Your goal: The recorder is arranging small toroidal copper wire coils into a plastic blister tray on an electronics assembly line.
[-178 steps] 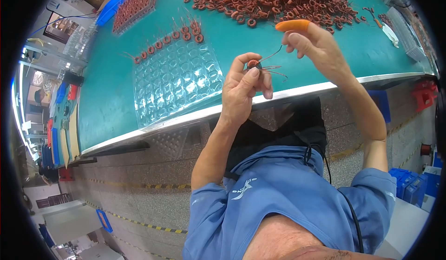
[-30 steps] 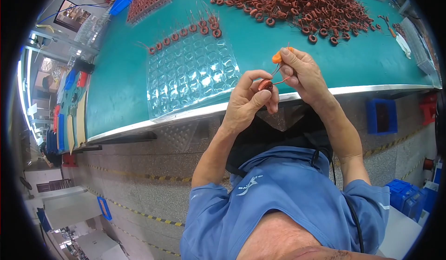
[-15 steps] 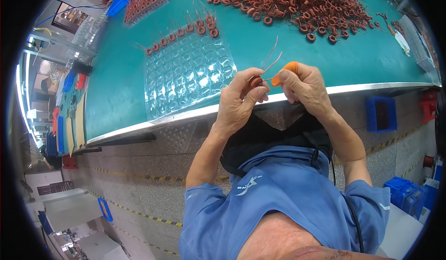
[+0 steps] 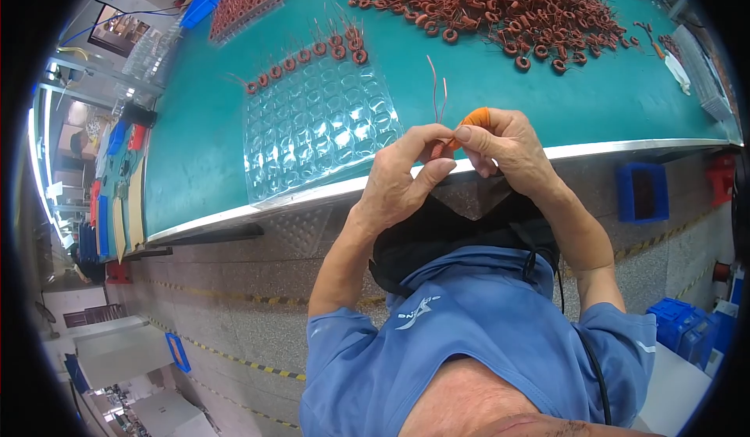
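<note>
Just above the table's front edge, my left hand (image 4: 398,175) grips a small copper-wound ring coil (image 4: 438,150) between thumb and fingers; part of the coil is hidden by them. Two long wire leads (image 4: 437,93) stick up from it. My right hand (image 4: 504,144), with an orange cover (image 4: 476,117) on a finger, is closed at the coil's side, thumb and finger pinched on a wire there. Left of my hands lies a clear plastic blister tray (image 4: 312,124), with several similar coils (image 4: 303,55) along its far rows.
A big heap of ring coils (image 4: 500,11) covers the back of the green table (image 4: 199,140). At the far left stands a filled coil tray (image 4: 248,3). A tool with a white handle (image 4: 676,74) lies at the right. On the floor is a blue bin (image 4: 642,192).
My right hand has moved left, closing the gap to the coil. The coil has turned in my left fingers, and its upright leads have shifted left and stand straighter.
</note>
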`<control>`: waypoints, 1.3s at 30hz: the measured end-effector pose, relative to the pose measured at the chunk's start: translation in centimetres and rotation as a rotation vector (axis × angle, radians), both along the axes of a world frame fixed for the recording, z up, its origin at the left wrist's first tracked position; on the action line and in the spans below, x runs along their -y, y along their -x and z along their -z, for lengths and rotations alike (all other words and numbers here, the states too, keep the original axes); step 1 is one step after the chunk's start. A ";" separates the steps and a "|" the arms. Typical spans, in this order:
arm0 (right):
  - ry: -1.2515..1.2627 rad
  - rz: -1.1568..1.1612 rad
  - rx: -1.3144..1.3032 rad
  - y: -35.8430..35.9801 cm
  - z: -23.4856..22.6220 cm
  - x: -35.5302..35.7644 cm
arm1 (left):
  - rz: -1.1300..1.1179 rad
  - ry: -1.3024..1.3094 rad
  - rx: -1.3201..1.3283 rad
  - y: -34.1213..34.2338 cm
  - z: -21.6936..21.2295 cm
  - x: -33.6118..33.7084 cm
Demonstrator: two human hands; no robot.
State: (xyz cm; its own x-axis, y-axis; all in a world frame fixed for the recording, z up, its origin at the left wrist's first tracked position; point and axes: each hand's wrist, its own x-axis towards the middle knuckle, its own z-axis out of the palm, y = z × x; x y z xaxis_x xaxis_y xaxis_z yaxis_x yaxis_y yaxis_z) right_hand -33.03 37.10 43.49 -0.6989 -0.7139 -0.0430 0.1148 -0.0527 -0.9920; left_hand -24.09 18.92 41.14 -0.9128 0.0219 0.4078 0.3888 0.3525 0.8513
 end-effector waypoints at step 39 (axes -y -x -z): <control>-0.001 0.433 -0.805 -1.6 -0.2 0.6 | 0.230 -0.642 0.190 0.3 -0.6 -2.3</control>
